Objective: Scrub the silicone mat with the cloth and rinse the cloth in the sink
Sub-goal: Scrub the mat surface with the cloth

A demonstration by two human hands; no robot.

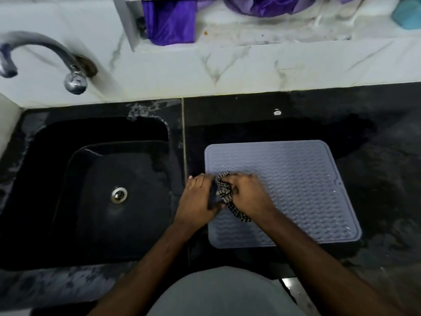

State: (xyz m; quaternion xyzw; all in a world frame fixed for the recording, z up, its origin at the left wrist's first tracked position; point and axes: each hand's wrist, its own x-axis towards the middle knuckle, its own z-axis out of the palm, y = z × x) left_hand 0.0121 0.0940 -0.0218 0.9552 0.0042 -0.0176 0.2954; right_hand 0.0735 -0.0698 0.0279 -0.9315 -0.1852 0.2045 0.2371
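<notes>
Gripping the striped cloth (224, 195) from both sides, the 2 hands meet over the left edge of the silicone mat (296, 185). Left hand (197, 199): fingers curled round the cloth's left side, grip clamped on it. Right hand (247, 192): fingers curled over the cloth's right side, likewise clamped on it. The cloth is bunched between them, with 1 tail trailing toward the person across the mat. The mat, grey-blue with a wavy ribbed surface, lies flat on the dark counter (376, 201), just right of the sink (95, 179). The sink is black, with a metal drain (119, 194) in its basin. A curved metal tap (45, 55) projects from the white marbled wall behind it. Purple fabric (170, 19) hangs on a ledge above.
</notes>
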